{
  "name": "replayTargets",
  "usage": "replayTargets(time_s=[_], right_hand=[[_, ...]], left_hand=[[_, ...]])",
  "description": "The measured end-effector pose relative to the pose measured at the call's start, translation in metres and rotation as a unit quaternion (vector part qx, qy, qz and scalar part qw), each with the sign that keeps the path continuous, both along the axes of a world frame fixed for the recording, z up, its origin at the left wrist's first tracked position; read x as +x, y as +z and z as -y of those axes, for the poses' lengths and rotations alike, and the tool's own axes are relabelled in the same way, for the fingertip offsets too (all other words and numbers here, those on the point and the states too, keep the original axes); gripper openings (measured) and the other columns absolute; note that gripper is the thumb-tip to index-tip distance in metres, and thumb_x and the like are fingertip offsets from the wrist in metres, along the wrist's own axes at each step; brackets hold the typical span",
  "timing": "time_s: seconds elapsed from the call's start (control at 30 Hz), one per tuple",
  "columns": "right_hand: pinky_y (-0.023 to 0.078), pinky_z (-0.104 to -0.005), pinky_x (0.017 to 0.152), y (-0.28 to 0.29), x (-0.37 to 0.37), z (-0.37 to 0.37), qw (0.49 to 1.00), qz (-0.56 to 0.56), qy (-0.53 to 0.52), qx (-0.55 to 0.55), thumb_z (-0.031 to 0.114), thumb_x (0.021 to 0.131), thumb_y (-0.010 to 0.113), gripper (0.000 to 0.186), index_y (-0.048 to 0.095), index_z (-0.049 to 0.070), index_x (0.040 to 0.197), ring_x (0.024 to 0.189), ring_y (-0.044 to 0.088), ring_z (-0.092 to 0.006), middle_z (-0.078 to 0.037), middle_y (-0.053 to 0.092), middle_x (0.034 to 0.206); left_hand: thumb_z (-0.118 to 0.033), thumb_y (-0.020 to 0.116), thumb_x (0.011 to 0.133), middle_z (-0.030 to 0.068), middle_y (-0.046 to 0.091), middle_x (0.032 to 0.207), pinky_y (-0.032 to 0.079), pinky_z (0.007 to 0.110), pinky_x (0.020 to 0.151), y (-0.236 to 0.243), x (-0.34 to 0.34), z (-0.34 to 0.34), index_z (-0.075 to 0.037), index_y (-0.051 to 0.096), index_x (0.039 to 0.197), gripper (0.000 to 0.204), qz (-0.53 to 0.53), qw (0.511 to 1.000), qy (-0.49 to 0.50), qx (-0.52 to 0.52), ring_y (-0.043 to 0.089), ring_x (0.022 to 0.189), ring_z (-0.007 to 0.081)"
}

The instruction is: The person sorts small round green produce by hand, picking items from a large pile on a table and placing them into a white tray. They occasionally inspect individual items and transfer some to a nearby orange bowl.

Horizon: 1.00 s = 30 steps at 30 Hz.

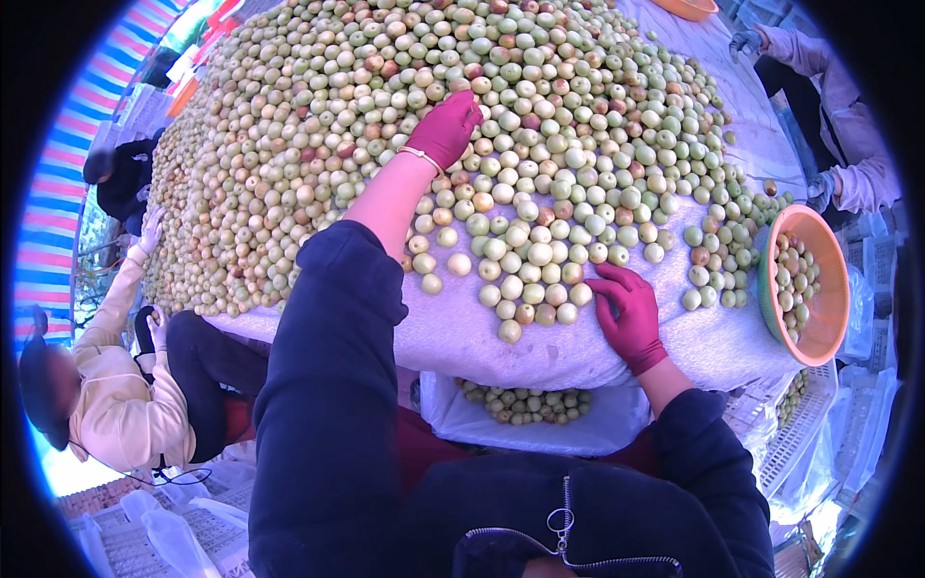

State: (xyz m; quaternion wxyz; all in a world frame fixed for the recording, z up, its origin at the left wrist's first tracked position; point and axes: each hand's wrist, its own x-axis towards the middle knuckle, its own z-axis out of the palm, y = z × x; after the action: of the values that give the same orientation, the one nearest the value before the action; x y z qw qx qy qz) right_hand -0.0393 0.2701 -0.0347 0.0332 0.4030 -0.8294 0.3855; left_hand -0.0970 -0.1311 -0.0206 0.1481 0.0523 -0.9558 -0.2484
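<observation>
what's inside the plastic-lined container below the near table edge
Round, mostly green fruit lies inside the plastic-lined container. The fruit on top covers whatever is deeper down, and the edge of the cloth-covered table hides the far side.

This was a makeshift place for handling fruit in bulk. A great heap of green and reddish fruit (pixel 318 144) covered a cloth-draped worktop (pixel 462 337), with co-workers beside it at left (pixel 135 414) and right (pixel 848 125). Striped sheeting (pixel 50 217) hung along one side, an orange basket (pixel 832 289) held fruit, and crates (pixel 785 464) and plastic bags (pixel 171 539) crowded around.
</observation>
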Motion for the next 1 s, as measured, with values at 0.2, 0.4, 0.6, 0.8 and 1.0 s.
replayTargets(time_s=[0.2,0.4,0.6,0.8,1.0], right_hand=[[0.052,-0.0439,0.09,-0.002,-0.002,-0.001,1.0,-0.005,0.001,0.002,0.002,0.076,0.071,0.025,0.071,0.01,0.1,0.103,0.066,-0.034,-0.013,0.069,0.111],[0.052,-0.0439,0.089,-0.003,-0.002,-0.001,1.0,-0.005,0.001,-0.003,0.002,0.076,0.071,0.024,0.071,0.01,0.098,0.102,0.066,-0.0336,-0.013,0.069,0.11],[0.052,-0.044,0.088,-0.002,-0.002,-0.002,1.0,-0.006,0.001,-0.009,0.003,0.076,0.071,0.023,0.071,0.01,0.098,0.101,0.066,-0.0331,-0.012,0.069,0.109],[0.052,-0.0446,0.089,-0.004,-0.001,-0.003,1.0,-0.006,0.0,-0.006,0.003,0.076,0.071,0.023,0.071,0.009,0.098,0.102,0.066,-0.0332,-0.012,0.069,0.109],[0.051,-0.0442,0.091,-0.005,-0.002,-0.001,1.0,-0.003,0.003,0.006,0.002,0.077,0.07,0.024,0.071,0.009,0.1,0.104,0.066,-0.0334,-0.013,0.069,0.112]], left_hand=[[-0.026,0.053,0.096,0.0109,0.063,0.116,0.045,0.045,0.097,-0.013,-0.078,0.004,-0.012,0.068,0.101,0.021,0.027,0.975,0.048,-0.215,0.058,0.11,0.0332],[-0.026,0.05,0.099,0.0151,0.065,0.113,0.049,0.045,0.093,-0.026,-0.061,0.011,-0.011,0.066,0.107,0.024,0.075,0.978,0.007,-0.192,0.06,0.11,0.0345],[-0.028,0.045,0.102,0.0173,0.066,0.114,0.051,0.044,0.091,-0.02,-0.025,-0.008,-0.01,0.065,0.116,0.03,0.266,0.961,0.057,0.043,0.063,0.105,0.0354],[-0.027,0.057,0.097,0.0164,0.065,0.106,0.052,0.044,0.085,-0.036,-0.007,-0.009,-0.01,0.064,0.107,0.021,0.032,0.998,-0.03,0.035,0.065,0.1,0.0352],[-0.028,0.055,0.098,0.0162,0.062,0.11,0.051,0.045,0.086,-0.057,-0.055,-0.016,-0.008,0.063,0.106,0.023,0.098,0.993,0.017,-0.06,0.062,0.103,0.0359]])
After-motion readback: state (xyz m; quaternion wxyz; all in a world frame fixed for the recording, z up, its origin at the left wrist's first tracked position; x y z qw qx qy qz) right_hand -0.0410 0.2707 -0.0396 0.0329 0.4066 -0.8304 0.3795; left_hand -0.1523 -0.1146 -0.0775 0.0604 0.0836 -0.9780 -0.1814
